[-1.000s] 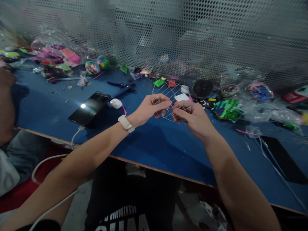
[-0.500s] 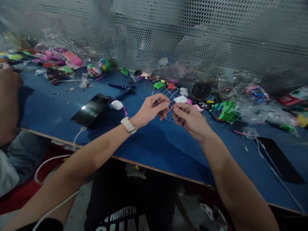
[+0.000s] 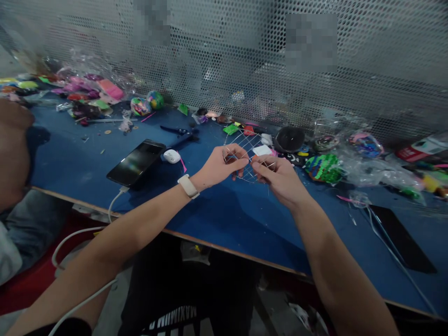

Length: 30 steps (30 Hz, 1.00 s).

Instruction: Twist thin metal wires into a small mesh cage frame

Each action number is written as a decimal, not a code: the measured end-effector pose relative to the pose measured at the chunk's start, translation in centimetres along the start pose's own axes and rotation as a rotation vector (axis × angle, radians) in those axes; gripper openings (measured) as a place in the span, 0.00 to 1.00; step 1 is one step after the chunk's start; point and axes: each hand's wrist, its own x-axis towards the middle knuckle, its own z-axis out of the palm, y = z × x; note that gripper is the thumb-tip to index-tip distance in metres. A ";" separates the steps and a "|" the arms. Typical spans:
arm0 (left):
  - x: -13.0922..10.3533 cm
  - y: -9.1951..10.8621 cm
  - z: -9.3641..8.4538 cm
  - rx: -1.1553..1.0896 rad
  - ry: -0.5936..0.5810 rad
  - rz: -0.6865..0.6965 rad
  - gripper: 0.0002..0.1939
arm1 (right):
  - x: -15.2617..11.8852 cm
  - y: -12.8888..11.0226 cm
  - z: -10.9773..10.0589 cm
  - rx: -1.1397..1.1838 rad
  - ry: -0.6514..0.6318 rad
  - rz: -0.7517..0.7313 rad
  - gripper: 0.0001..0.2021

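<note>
The person's left hand (image 3: pixel 217 169) and right hand (image 3: pixel 285 179) hold a silvery wire mesh (image 3: pixel 248 141) between them over the middle of the blue tabletop (image 3: pixel 217 214), fingers pinched narrow on its wires, the two thumbs close together. To the left lie a small white object (image 3: pixel 171 156) and a black phone (image 3: pixel 136 162); a dark bowl (image 3: pixel 290 139) sits beyond the right hand.

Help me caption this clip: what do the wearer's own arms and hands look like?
The left hand and right hand wear no gloves. A pale band circles the left wrist; the right is bare. A black sleeve edge shows on the left arm, which a white cable crosses.
</note>
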 end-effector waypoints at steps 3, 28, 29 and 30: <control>-0.3 0.3 0.4 0.066 0.021 0.016 0.22 | 0.0 0.1 -0.1 -0.018 0.072 0.001 0.19; -0.8 1.5 -0.1 0.130 -0.122 -0.016 0.25 | -0.9 -1.4 0.2 -0.003 0.068 -0.042 0.35; -0.8 1.6 -0.1 0.132 -0.128 -0.024 0.25 | -0.9 -1.4 0.2 -0.007 0.064 -0.040 0.36; -0.7 1.7 -0.2 0.134 -0.131 -0.028 0.24 | -1.0 -1.4 0.2 -0.007 0.060 -0.038 0.37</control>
